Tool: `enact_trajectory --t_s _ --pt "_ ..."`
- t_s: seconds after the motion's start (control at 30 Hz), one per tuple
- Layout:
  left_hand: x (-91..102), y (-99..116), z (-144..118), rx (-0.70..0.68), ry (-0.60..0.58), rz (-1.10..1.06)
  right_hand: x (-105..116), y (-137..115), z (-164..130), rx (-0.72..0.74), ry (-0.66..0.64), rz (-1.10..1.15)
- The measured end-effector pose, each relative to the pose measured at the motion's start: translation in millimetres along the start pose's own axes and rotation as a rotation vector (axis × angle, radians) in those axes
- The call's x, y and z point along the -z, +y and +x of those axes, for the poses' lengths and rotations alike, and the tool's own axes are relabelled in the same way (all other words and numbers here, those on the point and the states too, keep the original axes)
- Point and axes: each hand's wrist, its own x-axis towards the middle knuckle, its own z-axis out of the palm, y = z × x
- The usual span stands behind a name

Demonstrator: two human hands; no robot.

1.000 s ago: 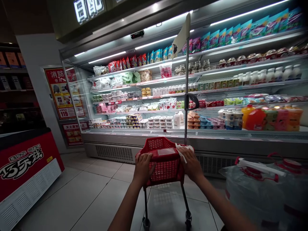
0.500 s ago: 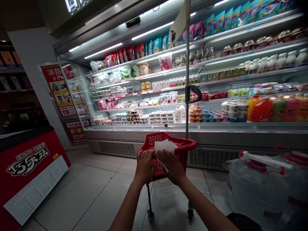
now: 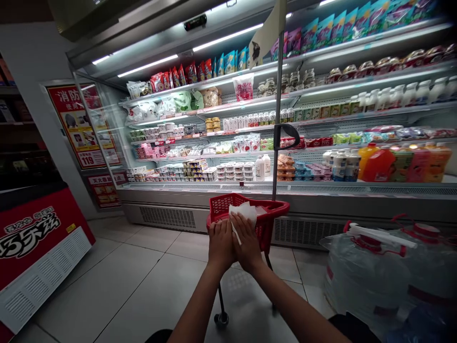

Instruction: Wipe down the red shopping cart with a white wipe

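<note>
A red plastic shopping cart [image 3: 273, 212] on thin legs with wheels stands in front of me. My left hand [image 3: 220, 244] is curled over its near rim, gripping it. Beside it, touching or nearly so, my right hand [image 3: 247, 244] holds a white wipe [image 3: 246, 209] against the same rim. The wipe is bunched up past the fingertips, and a strip of it hangs below the fingers. Both palms and the stretch of rim beneath them are hidden.
A lit refrigerated display case [image 3: 200, 188] full of dairy and drinks spans the back. A grey pole [image 3: 277, 105] with a black handle rises behind the cart. Large water jugs [image 3: 367, 271] stand at right, a red freezer [image 3: 53, 209] at left, on a tiled floor [image 3: 143, 276].
My right hand has slid left along the rim with the wipe, closing the gap to my left hand. The wipe looks more crumpled. The cart has turned slightly, and the view has shifted a little.
</note>
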Motion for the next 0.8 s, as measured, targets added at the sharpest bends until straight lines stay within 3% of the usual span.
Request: enact_trajectory --t_s 0.07,0.17,0.3,0.37,0.47,0.63,0.7,0.8 --pt "-0.3 -0.7 1.1 -0.036 -0.001 0.018 4.5 -2.4 -0.2 0.05 -0.05 0.008" --pt "6.8 -11.3 2.0 -0.126 -0.032 0.006 26.8 40.6 -7.4 0.106 -0.104 -0.016" --pt "17.7 -25.7 2.1 -0.139 -0.014 0.017 53.8 118.9 -11.4 -0.115 -0.036 -0.066" --pt "18.4 -25.2 2.3 -0.098 -0.002 0.028 54.9 136.3 -5.2 -0.186 -0.063 -0.062" --pt "14.0 -14.4 4.6 -0.041 -0.02 0.028 38.7 119.7 11.3 -0.217 -0.099 -0.03" --pt "8.9 5.1 11.7 -0.059 0.035 -0.08 7.2 36.3 30.6 0.003 -0.154 0.05" --pt "14.0 8.5 9.3 -0.071 0.074 -0.176 7.6 16.7 30.3 0.051 -0.16 0.093" --pt "30.8 12.5 -9.9 -0.058 0.121 -0.301 18.4 15.3 28.2 0.069 -0.175 0.121"
